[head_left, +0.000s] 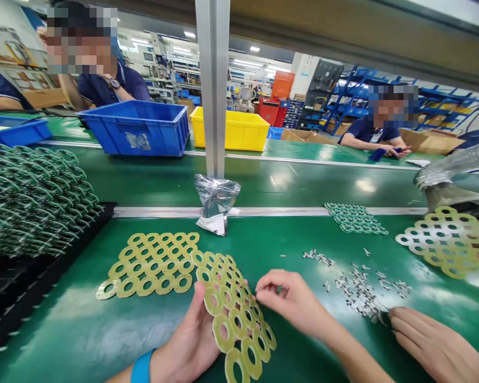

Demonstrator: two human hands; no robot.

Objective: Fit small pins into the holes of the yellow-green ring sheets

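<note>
The left hand [193, 343] grips a yellow ring panel [231, 310] by its left side, thumb at the edge and the other fingers behind. The panel is tilted up above the near edge of the green bench [75, 340], its lower end cut off by the view. A blue wristband [141, 367] circles the left wrist. The right hand [295, 300] is apart from the left, fingers curled and thumb close to the index finger, beside the panel's right edge — I cannot tell whether it touches the panel or pinches anything.

Behind the held panel, a 2nd ring panel [150, 276] lies flat towards the bench's left edge. Along that edge stands a stack of green boards [35, 202] over a black rack [80, 239]. At the far edge, a silver bag [217, 197] leans near the foot of a metal post [213, 80]; farther right lies a green panel [357, 219].

Small white-and-dark parts [357, 292] are scattered right of centre, and another person's hand [435, 338] rests by them, near the bench's right side. A 3rd ring panel [443, 242] is at the far right. Beyond the far edge stand 1 blue bin [143, 133] and 1 yellow bin [245, 130] — with people in dark shirts [130, 80] behind.
</note>
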